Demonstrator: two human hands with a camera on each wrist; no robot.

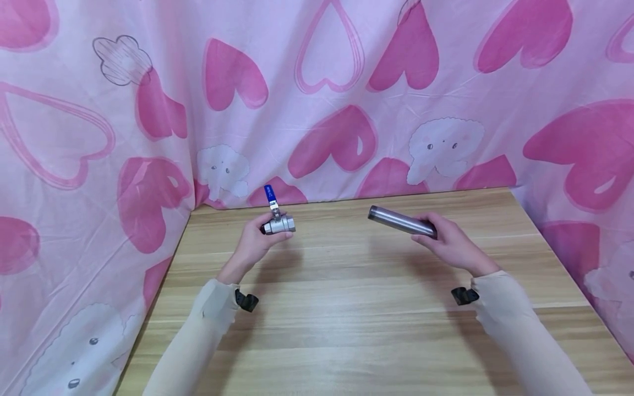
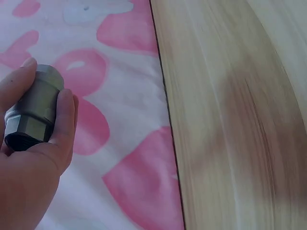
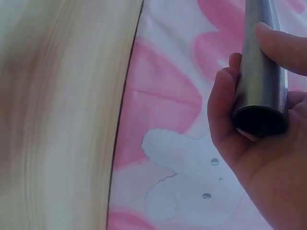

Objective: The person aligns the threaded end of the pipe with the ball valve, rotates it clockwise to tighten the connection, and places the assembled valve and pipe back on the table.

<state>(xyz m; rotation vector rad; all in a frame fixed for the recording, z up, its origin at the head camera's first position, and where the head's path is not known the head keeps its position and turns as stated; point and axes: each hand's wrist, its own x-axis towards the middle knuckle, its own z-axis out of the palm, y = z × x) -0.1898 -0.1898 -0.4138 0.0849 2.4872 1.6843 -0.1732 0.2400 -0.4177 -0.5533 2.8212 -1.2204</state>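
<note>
A metal ball valve (image 1: 280,225) with a blue lever handle (image 1: 269,193) is held in my left hand (image 1: 253,242), the lever pointing up and away. In the left wrist view the thumb and fingers grip the valve body (image 2: 36,105) from both sides; its dark open end faces the palm, and the lever is out of sight there. My right hand (image 1: 448,242) grips a steel pipe (image 1: 400,221) near its near end. The far end of the pipe looks threaded and tilts up toward the left. In the right wrist view the hollow pipe (image 3: 261,91) lies between thumb and curled fingers.
Both hands are above a wood-grain table (image 1: 327,308), apart from each other. A pink curtain (image 1: 337,137) with hearts and white cartoon figures hangs along the back and both sides. Dark straps with small devices (image 1: 246,300) sit on both wrists.
</note>
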